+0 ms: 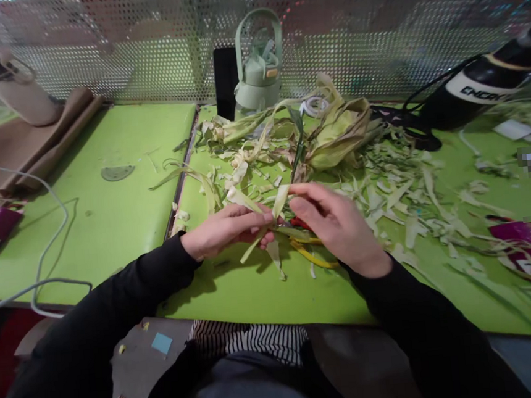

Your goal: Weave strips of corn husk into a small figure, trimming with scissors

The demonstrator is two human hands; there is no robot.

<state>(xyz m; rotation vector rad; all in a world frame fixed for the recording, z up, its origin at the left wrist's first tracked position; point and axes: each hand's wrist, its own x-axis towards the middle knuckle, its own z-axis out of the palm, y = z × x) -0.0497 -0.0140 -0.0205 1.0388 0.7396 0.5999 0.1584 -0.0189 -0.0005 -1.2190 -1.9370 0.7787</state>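
Observation:
Over the front of the green table, my left hand (228, 230) pinches a small bunch of pale corn husk strips (253, 243) that stick out several ways and cross at the fingertips. From the other side my right hand (342, 226) has its thumb and forefinger closed at an upright husk strip (281, 199) of that bunch. Yellow-handled scissors (314, 255) with some red lie partly hidden below the right hand. Just beyond the hands are loose husk scraps (240, 173) and a big bundle of dried corn husk (341, 133).
A mesh divider (155, 54) runs along the back. Before it stand a green water bottle (259, 82), a dark phone (226, 81) and a black bottle (479, 90). Husk shreds (404, 193) cover the right side. At left are a white cable (57, 211) and brown material (24, 155).

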